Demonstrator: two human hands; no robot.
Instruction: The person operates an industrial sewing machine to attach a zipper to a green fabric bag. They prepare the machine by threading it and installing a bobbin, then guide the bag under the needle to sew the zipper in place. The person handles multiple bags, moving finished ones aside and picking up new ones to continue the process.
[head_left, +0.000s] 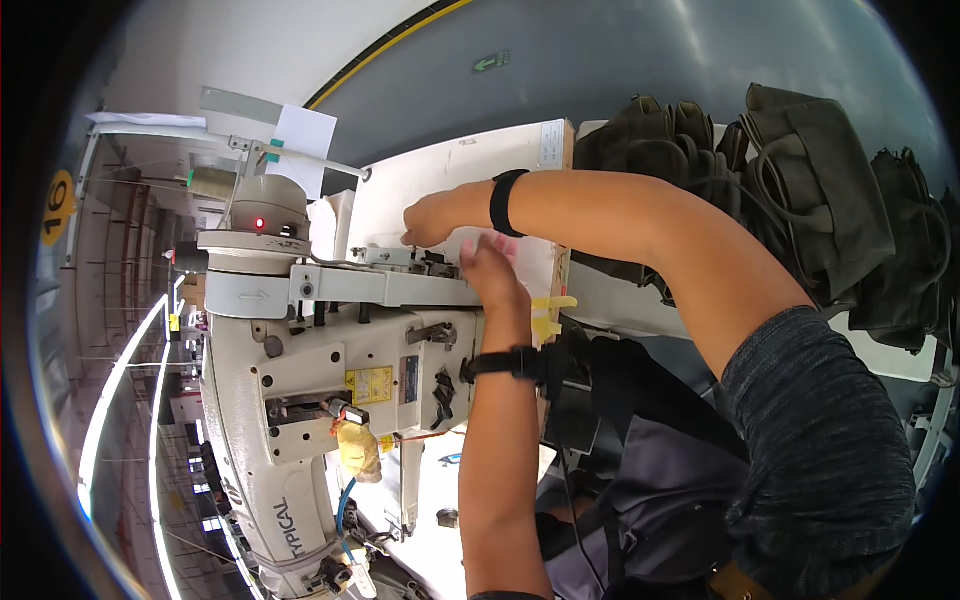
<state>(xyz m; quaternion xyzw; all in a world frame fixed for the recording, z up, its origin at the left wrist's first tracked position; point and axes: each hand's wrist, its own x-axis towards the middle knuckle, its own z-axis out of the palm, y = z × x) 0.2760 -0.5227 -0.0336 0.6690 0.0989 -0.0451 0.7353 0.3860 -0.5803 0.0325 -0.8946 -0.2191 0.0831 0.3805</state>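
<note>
Off-white enamelled industrial sewing machine [285, 400] stands left of the wearer's forearms, red indicator lamp [260, 223] lit on its round end housing. Right hand [432, 217]: fingers curled downward beside the machine's metal fittings [398, 258]; cannot tell whether they grip anything. Left hand [492, 272]: near the end of the machine's arm, fingers partly bent, grip likewise unclear. Yellow tape strips [552, 306] at the white tabletop's [385, 180] edge. Dark olive handbags [825, 185] crowded to the right.
</note>
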